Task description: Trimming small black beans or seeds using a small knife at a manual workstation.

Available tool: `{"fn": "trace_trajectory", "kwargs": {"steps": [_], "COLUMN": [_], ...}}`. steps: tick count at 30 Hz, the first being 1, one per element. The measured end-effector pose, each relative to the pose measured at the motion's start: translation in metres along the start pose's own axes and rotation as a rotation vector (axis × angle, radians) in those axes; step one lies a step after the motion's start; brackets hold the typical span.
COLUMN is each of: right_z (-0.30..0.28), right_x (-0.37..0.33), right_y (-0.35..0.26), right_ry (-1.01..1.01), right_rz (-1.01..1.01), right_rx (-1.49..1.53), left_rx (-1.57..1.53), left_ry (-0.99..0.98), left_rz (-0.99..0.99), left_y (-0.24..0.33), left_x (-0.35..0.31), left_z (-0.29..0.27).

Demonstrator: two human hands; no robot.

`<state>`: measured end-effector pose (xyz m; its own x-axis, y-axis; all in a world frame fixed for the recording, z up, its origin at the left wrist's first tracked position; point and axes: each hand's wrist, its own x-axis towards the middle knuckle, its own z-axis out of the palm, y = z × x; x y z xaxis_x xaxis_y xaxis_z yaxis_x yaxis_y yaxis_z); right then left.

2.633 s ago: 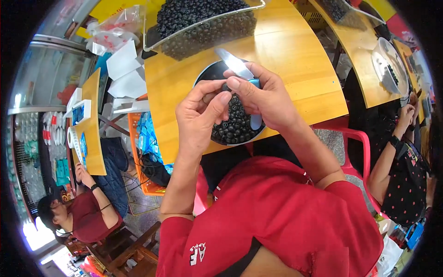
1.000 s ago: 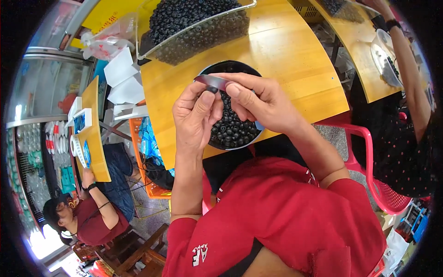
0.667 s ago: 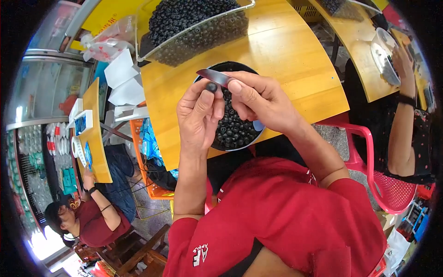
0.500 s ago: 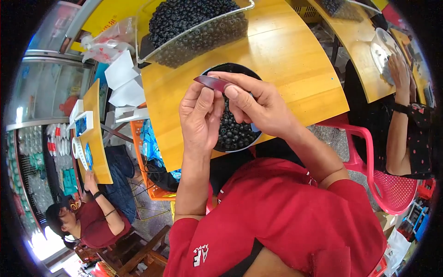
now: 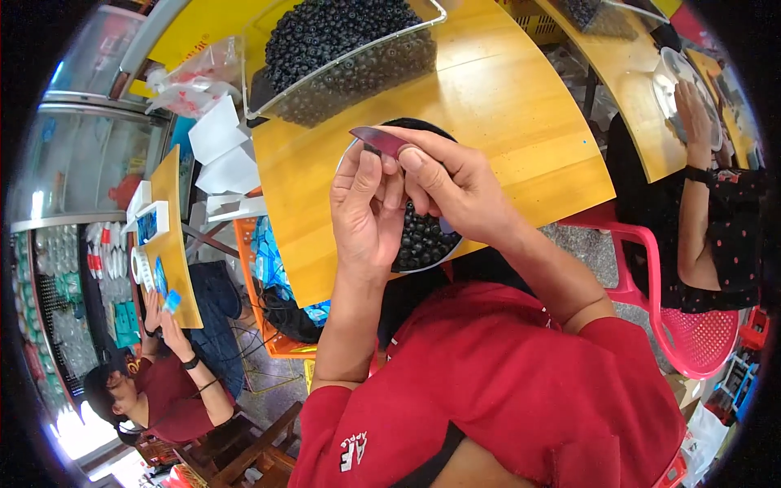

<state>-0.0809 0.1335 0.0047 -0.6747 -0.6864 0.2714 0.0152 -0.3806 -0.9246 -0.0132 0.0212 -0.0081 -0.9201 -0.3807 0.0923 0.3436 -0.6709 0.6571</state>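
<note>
My right hand (image 5: 455, 183) grips a small knife (image 5: 381, 140), its dark reddish blade pointing left over the bowl. Close beside it, my left hand (image 5: 366, 203) pinches a small black piece (image 5: 372, 150) between thumb and fingers, just under the blade. Whether the edge touches the piece, I cannot tell. Below both hands stands a round bowl (image 5: 425, 267) with a pale rim, partly hidden by them. Small black bead-like pieces (image 5: 423, 241) fill it.
A clear bin (image 5: 342, 63) heaped with black pieces stands at the table's (image 5: 521, 106) far side. Left are an orange crate (image 5: 286, 346) and a person (image 5: 179, 390) at a narrow table. A pink chair (image 5: 651, 260) and another person's arm (image 5: 693, 203) are at right.
Both my hands have shifted slightly right relative to the bowl, and the black piece under the blade now shows. At left, the other person's hands have lifted with a small blue packet.
</note>
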Motion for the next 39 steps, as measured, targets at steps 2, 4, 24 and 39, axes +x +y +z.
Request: {"fn": "trace_trajectory", "kwargs": {"steps": [2, 4, 24, 39], "right_z": [-0.003, -0.006, -0.03, -0.006], "right_x": [0.002, 0.002, 0.014, -0.003], "right_y": [-0.002, -0.004, -0.027, -0.02], "right_ry": [-0.012, -0.025, -0.324, -0.115], "right_rz": [0.05, 0.102, 0.056, 0.063], "right_rx": [0.04, 0.082, -0.376, -0.046], "left_rx": [0.007, 0.025, 0.518, 0.257], "left_ry": [-0.014, -0.047, -0.112, -0.039], "left_rz": [0.01, -0.021, -0.173, -0.158], "left_y": [0.0, 0.003, 0.055, 0.038], "left_x": [0.0, 0.001, -0.005, -0.005], "left_z": [-0.001, -0.005, -0.007, -0.006]}}
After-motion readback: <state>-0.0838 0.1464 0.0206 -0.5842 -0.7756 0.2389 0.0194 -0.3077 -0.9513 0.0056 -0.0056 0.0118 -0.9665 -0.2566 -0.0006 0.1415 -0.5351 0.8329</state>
